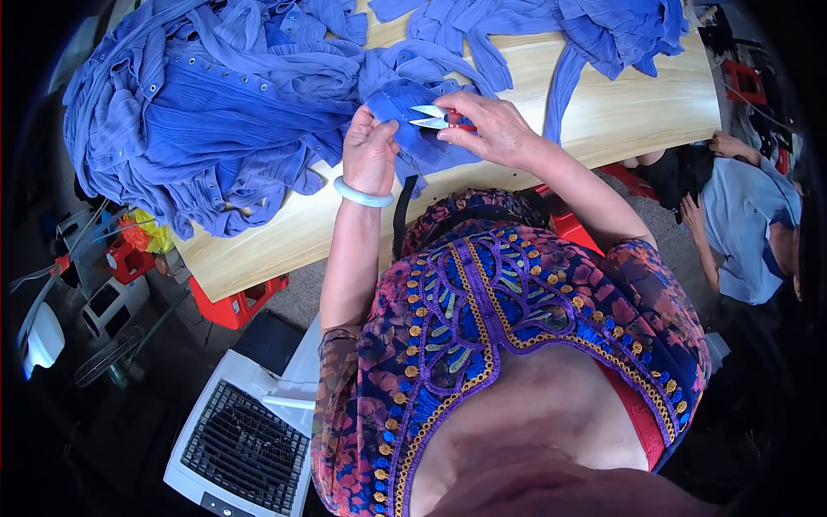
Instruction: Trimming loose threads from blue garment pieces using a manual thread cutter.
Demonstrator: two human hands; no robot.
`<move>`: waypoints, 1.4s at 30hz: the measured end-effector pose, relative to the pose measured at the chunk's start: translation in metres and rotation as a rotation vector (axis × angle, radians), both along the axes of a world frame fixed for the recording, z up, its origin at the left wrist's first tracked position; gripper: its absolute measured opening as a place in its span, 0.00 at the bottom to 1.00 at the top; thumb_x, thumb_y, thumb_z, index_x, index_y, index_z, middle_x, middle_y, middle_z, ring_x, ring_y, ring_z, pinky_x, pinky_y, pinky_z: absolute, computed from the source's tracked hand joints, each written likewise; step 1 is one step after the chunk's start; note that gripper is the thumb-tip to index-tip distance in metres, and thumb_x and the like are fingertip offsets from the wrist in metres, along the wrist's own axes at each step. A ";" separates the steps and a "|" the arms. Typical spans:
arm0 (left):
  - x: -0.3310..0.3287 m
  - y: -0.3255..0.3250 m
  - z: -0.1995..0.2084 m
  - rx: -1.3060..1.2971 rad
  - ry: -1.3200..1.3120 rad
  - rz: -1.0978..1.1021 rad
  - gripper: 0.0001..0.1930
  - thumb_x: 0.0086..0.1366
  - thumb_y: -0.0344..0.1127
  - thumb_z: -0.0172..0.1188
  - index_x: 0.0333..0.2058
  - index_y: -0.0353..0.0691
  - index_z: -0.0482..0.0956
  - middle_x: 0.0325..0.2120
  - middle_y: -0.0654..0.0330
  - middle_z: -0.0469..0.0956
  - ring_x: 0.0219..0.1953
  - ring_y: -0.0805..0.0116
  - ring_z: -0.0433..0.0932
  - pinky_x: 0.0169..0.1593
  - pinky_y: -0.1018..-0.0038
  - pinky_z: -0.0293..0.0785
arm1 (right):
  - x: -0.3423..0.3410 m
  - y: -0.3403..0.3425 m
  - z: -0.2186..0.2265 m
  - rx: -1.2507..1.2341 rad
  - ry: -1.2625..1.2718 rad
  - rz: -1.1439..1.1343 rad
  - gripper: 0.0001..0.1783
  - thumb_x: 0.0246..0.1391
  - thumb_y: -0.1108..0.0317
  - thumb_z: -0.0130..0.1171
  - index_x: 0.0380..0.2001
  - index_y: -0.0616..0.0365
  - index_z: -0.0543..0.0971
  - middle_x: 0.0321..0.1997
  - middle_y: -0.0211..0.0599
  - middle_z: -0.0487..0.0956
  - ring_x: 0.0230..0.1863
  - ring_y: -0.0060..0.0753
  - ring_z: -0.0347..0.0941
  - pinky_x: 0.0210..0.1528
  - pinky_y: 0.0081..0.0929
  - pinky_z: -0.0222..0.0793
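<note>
Over the front edge of the table, my left hand point(370, 153) pinches the edge of a blue garment point(398, 102) between thumb and fingers. A pale bangle sits on that wrist. Closed round the red handle of a pair of thread snips point(431, 118), my right hand point(495, 129) keeps the blades pointing left, just over the cloth. The blades stand apart. Whether a thread lies between them is too small to tell. Left of my hands spreads a big heap of blue garments point(215, 121) with rows of metal eyelets or snaps.
More blue garments point(616, 34) lie at the table's far right, one strip hanging toward the front edge of the wooden table point(642, 108). Red plastic stools point(228, 302) stand below. A white air cooler point(245, 431) is at lower left. Another person point(745, 215) sits at the right.
</note>
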State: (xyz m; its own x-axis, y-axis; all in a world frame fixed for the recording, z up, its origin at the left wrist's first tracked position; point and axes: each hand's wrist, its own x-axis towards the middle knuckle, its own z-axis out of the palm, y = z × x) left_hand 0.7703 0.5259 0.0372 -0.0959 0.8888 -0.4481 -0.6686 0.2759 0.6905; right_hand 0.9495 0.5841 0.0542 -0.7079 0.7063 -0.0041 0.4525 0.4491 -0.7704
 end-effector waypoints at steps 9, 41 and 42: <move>-0.007 -0.016 -0.007 0.027 0.105 -0.064 0.14 0.52 0.19 0.43 0.39 0.35 0.63 0.34 0.57 0.71 0.36 0.71 0.72 0.40 0.77 0.69 | -0.005 -0.012 -0.012 0.154 -0.043 0.059 0.17 0.43 0.59 0.54 0.36 0.55 0.71 0.27 0.37 0.72 0.29 0.36 0.70 0.29 0.28 0.65; 0.000 -0.024 -0.009 0.048 0.113 -0.060 0.14 0.51 0.19 0.43 0.38 0.35 0.64 0.32 0.58 0.73 0.32 0.73 0.73 0.35 0.79 0.69 | 0.002 -0.023 -0.018 0.268 -0.010 0.085 0.15 0.43 0.59 0.53 0.34 0.56 0.71 0.25 0.35 0.72 0.28 0.37 0.69 0.29 0.29 0.65; 0.000 -0.025 -0.010 0.058 0.123 -0.087 0.14 0.52 0.20 0.44 0.39 0.35 0.63 0.34 0.57 0.72 0.35 0.71 0.72 0.39 0.77 0.69 | 0.003 -0.023 -0.018 0.268 -0.010 0.086 0.15 0.43 0.59 0.53 0.34 0.56 0.71 0.25 0.35 0.72 0.28 0.37 0.69 0.29 0.29 0.65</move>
